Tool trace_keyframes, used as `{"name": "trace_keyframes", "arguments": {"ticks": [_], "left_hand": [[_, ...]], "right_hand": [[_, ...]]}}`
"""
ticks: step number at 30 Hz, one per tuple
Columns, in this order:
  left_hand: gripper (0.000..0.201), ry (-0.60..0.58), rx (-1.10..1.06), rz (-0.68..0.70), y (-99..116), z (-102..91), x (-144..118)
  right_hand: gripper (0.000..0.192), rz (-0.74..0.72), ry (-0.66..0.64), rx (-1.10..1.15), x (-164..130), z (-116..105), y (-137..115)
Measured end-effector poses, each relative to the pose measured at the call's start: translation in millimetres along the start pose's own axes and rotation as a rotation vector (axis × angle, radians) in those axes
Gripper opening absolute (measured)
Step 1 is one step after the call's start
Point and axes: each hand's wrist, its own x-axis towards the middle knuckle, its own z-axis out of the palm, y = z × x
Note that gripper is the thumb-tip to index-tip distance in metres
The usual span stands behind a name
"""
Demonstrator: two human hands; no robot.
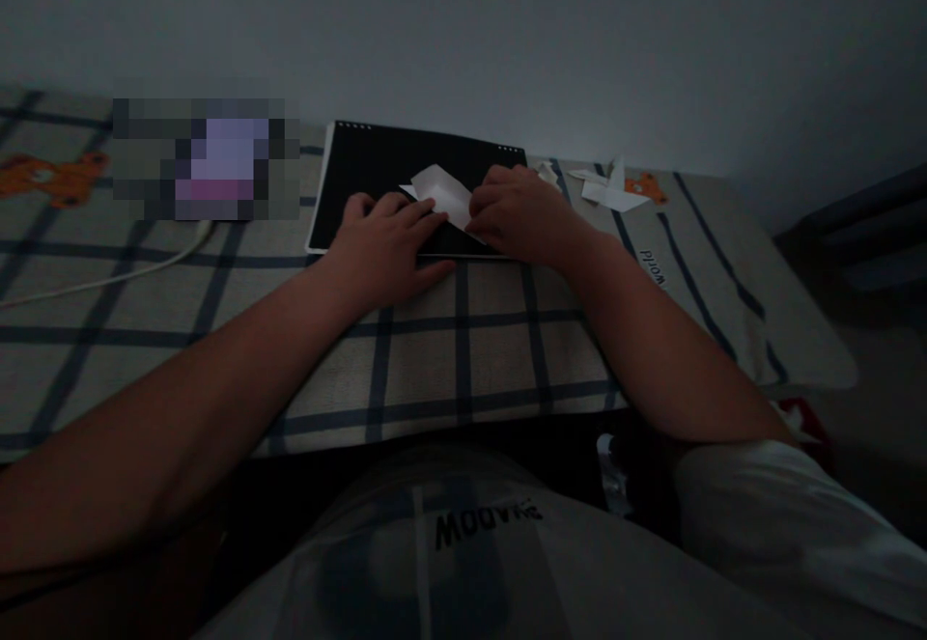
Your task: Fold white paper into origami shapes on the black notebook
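Note:
A folded piece of white paper (443,192) lies on a black notebook (377,172) set on a checked cloth surface (449,350). My left hand (387,249) rests flat with its fingertips pressing the paper's left edge. My right hand (518,210) presses down on the paper's right side, fingers curled over it. Part of the paper is hidden under both hands.
More folded white paper pieces (606,188) lie to the right of the notebook. A white cable (108,278) runs across the cloth at left, near a blurred-out object (207,159). A wall rises just behind. The cloth surface ends at right around (811,350).

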Motion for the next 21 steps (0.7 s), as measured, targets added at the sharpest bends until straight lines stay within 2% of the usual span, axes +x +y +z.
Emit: {"name": "trace_keyframes", "arguments": {"ticks": [7, 14, 21], "left_hand": [[0.079, 0.026, -0.022, -0.002, -5, 1.8, 2], [0.067, 0.095, 0.005, -0.01, 10, 7.5, -5], [0.067, 0.059, 0.02, -0.001, 12, 4.5, -8]], "right_hand": [[0.037, 0.001, 0.045, 0.066, -1, 8, 5], [0.036, -0.009, 0.106, 0.118, -2, 19, 11], [0.043, 0.016, 0.058, 0.14, -2, 12, 9]]}}
